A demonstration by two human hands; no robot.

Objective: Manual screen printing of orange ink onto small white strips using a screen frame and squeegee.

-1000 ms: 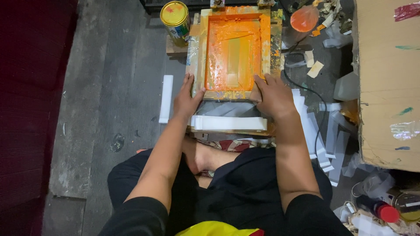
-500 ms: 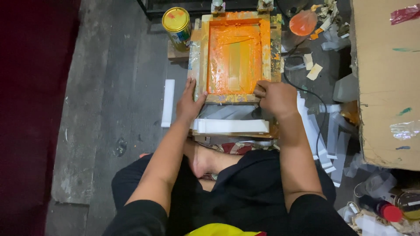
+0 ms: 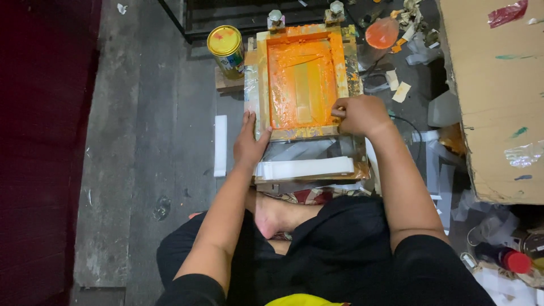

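Black short sleeves, black shorts, yellow shirt front, bare feet.

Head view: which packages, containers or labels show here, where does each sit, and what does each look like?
Round metal tin with yellow lid and printed label: on a block, left of the orange-stained printing frame.
Large brown cardboard box with paint smears: right edge, flat side up.
Small bottle with red cap: lower right corner, lying amid clutter.
No screens or signs show.
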